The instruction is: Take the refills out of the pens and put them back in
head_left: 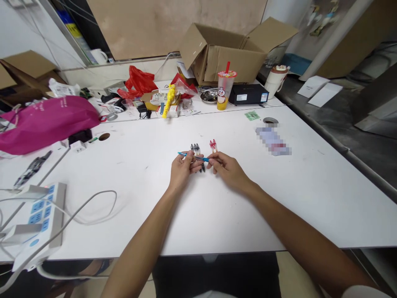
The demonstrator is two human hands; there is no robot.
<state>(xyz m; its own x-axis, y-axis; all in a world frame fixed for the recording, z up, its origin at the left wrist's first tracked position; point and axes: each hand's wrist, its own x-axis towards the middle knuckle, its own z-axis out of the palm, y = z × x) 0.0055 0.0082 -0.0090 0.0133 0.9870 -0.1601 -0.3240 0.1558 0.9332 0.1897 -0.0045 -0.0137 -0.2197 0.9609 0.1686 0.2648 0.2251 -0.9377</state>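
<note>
Between both hands a blue pen (202,159) is held crosswise above the white table (235,223). My left hand (182,169) is closed on its left part, thumb on top. The fingers of my right hand (226,166) pinch the pen's right end, partly hiding it. Just beyond and partly beneath my left hand, several black pens (195,148) lie side by side, their middles covered by the fingers. To their right, red pens (213,145) lie beyond my right hand, which hides their near ends.
A power strip (56,219) with looping cables lies at the left, near a magenta bag (52,120). Along the back stand an open cardboard box (232,62), a drink cup (223,91) and a black box (248,95). A tape roll (270,121) rests at the right.
</note>
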